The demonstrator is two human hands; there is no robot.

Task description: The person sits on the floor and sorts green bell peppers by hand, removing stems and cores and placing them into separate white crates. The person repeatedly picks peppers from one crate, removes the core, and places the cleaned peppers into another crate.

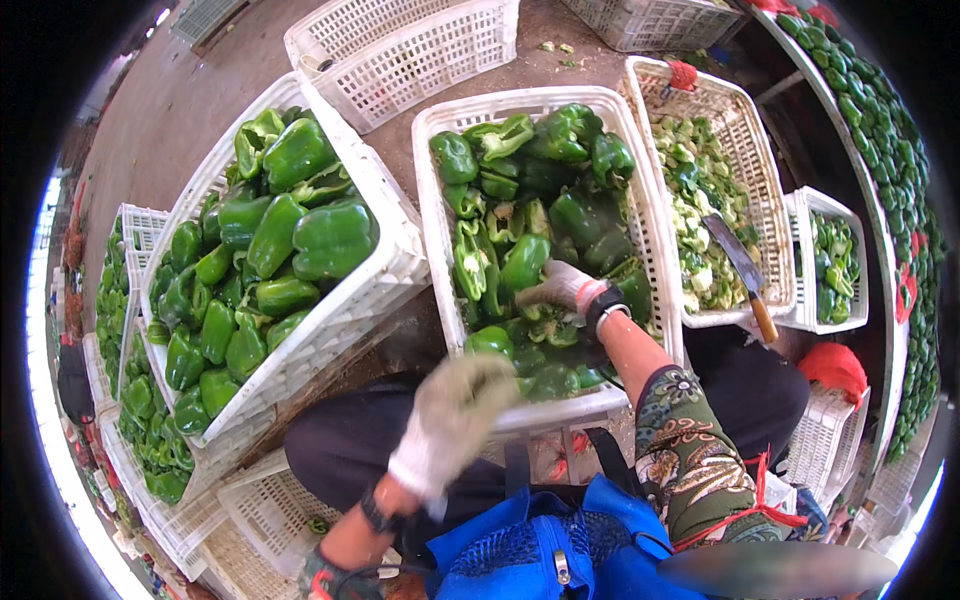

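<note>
My right hand [566, 289], in a whitish work glove with a dark wristband, reaches into the middle white plastic crate [431, 217]. Its fingers touch a green bell pepper [526, 262]; whether they grip it is unclear. Whole and cut-open green peppers fill this crate. My left hand [457, 412], also gloved, is blurred above my lap, just off the crate's near left corner. Its fingers look curled, and I cannot tell if anything is in them. A knife with a wooden handle [763, 319] rests on the right crate [784, 289], its broad blade over pale pepper scraps [697, 217].
At the left, a tilted crate [382, 277] holds whole green peppers, with more pepper crates [112, 442] beyond. A white crate [420, 67] stands ahead on the floor. Further right are a small pepper crate [862, 262], a red cloth or net [834, 373] and a long pepper pile [900, 195].
</note>
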